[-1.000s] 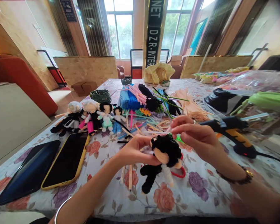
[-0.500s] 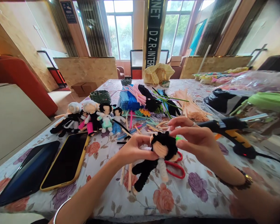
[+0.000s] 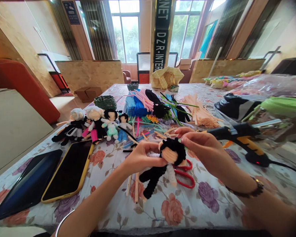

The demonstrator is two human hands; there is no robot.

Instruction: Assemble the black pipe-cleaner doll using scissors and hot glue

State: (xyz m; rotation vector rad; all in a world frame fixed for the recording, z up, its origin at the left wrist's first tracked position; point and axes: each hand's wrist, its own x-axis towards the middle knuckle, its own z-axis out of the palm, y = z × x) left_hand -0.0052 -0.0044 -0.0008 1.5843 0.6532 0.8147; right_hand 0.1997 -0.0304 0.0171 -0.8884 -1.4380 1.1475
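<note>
My left hand is closed around a pipe-cleaner doll, thumb across its neck. The doll has curly black hair, a plain peach face, white arms and black legs, and tilts over the table. My right hand has its fingertips drawn together at the right edge of the hair; the exact spot they pinch is partly hidden. Beneath the doll's head lie red-handled scissors, their blades covered. Peach sticks lie below my left hand.
Several finished dolls sit at the left, behind a yellow-cased phone and a dark tablet-like slab. Pipe-cleaner bundles and a green basket stand farther back. A glue gun with a lit red light lies right, its cord trailing.
My right hand's fingers have closed together and moved slightly left against the doll's hair. The doll's head has turned a little; my left hand keeps its hold.
</note>
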